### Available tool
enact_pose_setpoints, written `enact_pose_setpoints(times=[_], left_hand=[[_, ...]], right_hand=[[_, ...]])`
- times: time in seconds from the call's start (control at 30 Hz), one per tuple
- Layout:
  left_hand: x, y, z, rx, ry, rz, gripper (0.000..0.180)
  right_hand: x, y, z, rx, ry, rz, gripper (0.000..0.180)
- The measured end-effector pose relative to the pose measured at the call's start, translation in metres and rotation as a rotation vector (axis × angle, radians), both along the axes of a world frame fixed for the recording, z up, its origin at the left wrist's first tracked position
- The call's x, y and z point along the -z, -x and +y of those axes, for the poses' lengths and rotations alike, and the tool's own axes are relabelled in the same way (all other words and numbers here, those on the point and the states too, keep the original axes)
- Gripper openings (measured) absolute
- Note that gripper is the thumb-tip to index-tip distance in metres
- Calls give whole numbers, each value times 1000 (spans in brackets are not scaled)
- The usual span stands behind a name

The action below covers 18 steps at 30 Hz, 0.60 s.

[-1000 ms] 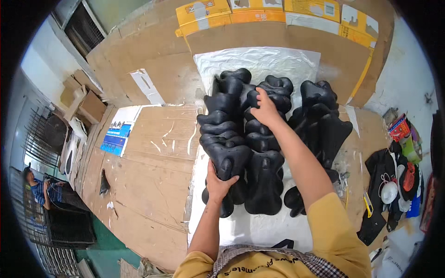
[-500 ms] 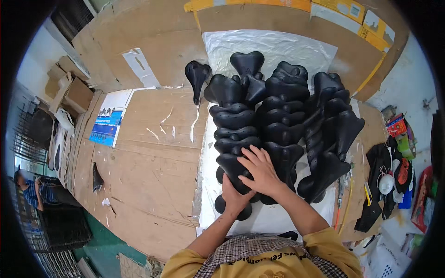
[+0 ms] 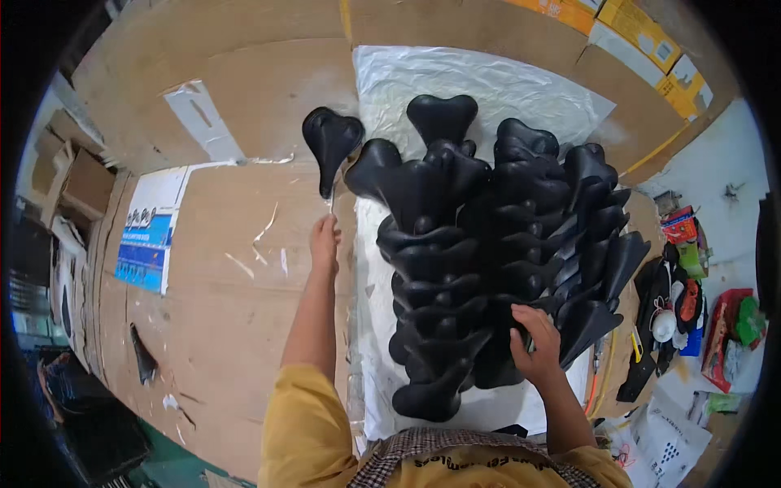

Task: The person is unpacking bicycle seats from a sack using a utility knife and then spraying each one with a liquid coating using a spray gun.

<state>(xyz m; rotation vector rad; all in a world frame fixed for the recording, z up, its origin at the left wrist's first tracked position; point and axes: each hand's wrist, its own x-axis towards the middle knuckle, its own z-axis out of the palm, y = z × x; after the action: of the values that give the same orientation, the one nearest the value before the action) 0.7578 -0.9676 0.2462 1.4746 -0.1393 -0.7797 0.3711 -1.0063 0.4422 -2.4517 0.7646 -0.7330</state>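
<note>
- The cardboard-covered surface point(image 3: 203, 309) fills the left and far part of the view, with torn tape scraps and a blue and white printed sheet point(image 3: 146, 232) lying at its left.
- A white plastic sheet point(image 3: 480, 81) lies over the middle of the surface, running from the far side to the near edge.
- On that sheet sits a pile of black bicycle saddles point(image 3: 488, 252), nested in about 3 overlapping rows. Half a second ago both hands were pressed together on the near end of this pile; now they are apart, so the work looks to have gone from squaring up the pile to handling 1 saddle.
- The single saddle point(image 3: 332, 142) lies or hangs just left of the pile, off the plastic, wide end far and narrow nose pointing near. It sat in much the same spot half a second ago.
- The left hand point(image 3: 325, 242) has reached out to the nose of that single saddle, fingers curled loosely closed; whether it truly grips the nose or only touches it I cannot tell.
- The right hand point(image 3: 537, 346) rests on the near right part of the pile, fingers bent and closed around a saddle edge there.
- Boxes in yellow and orange point(image 3: 643, 32) sit far right; small coloured clutter point(image 3: 691, 309) lies at the right.
</note>
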Motion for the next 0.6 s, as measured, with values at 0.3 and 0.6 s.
enact_pose_setpoints(times=[0.3,0.6], left_hand=[[4,-55,-129,15,143,32,36],[-130,16,-184,824,612,-12,27]], right_hand=[[7,-30,-29,-21,46,-67,31],[18,-19,-45,18,64,-32,31]])
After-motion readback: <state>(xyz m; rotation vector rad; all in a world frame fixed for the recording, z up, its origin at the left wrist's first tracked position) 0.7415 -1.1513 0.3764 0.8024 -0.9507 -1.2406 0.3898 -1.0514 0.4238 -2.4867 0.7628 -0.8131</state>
